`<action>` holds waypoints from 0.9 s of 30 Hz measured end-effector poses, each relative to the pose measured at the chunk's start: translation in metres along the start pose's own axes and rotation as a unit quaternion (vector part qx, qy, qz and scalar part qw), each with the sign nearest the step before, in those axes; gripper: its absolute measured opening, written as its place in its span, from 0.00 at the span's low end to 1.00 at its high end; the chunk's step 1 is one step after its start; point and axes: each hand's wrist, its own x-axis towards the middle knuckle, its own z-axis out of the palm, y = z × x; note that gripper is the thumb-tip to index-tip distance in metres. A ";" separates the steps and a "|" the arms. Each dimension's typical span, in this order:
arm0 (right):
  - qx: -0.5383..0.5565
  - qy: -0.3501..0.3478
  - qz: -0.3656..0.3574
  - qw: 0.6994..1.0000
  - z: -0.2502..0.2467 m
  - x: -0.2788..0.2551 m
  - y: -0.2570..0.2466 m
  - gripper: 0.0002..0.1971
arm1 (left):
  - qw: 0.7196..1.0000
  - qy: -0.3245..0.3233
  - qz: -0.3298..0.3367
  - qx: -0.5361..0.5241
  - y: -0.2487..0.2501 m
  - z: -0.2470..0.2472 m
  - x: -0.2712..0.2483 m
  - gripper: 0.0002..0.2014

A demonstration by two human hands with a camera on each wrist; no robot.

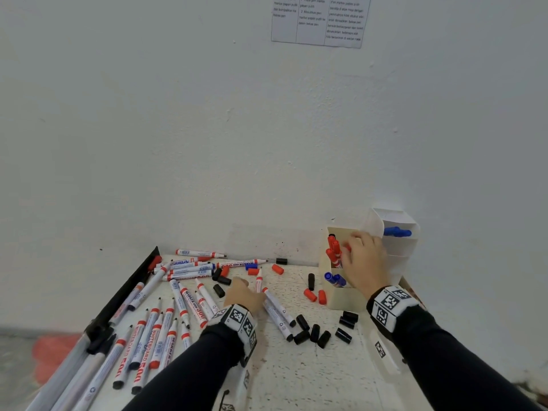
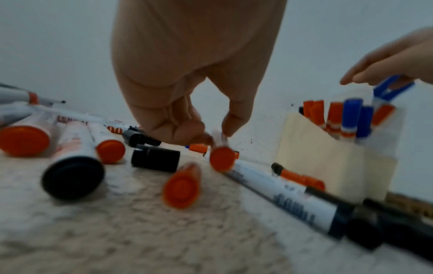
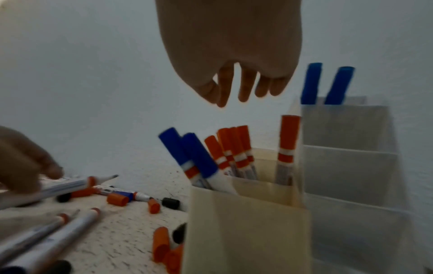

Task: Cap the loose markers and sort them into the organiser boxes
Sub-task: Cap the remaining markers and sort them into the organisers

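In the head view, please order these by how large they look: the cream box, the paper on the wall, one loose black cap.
1. Paper, largest.
2. Cream box, part hidden by the right hand, so unsure against the paper.
3. Black cap, clearly smallest.

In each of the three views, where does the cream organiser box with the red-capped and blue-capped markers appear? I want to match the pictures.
Head view: the cream organiser box stands right of centre, under the right hand.
Left wrist view: the box is at the right, markers sticking up from it.
Right wrist view: it fills the lower centre, below the hand.
Shared landmark: the two blue-capped markers in its near compartment.
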 end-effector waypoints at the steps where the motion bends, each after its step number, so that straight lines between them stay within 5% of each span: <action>1: 0.041 0.030 -0.024 0.998 -0.001 -0.002 -0.010 0.09 | 0.999 0.010 0.007 -0.043 0.003 -0.002 -0.001 0.23; 3: 0.138 -0.007 -0.048 0.989 -0.005 -0.007 -0.035 0.08 | 0.995 0.032 0.037 -0.093 0.011 -0.009 -0.006 0.22; 5: 0.184 -0.122 -0.032 0.975 0.000 -0.016 -0.060 0.09 | 0.989 0.062 0.071 -0.118 0.017 -0.017 -0.007 0.21; 9: 0.168 -0.388 0.017 0.906 0.030 -0.042 -0.098 0.14 | 0.984 0.075 0.124 -0.107 0.013 -0.042 -0.020 0.16; 12: 0.141 -0.454 -0.012 0.879 0.048 -0.064 -0.120 0.19 | 0.986 0.062 0.144 -0.064 -0.003 -0.063 -0.027 0.14; 17: 0.069 -0.453 -0.084 0.885 0.060 -0.090 -0.148 0.21 | 0.991 0.027 0.127 0.015 -0.042 -0.092 -0.040 0.12; 21: 0.057 -0.404 -0.100 0.908 0.067 -0.097 -0.156 0.12 | 0.992 -0.026 0.115 0.041 -0.066 -0.100 -0.050 0.12; 27: 0.205 -0.273 0.007 0.940 0.057 -0.097 -0.143 0.08 | 0.987 -0.047 0.119 0.099 -0.075 -0.092 -0.060 0.16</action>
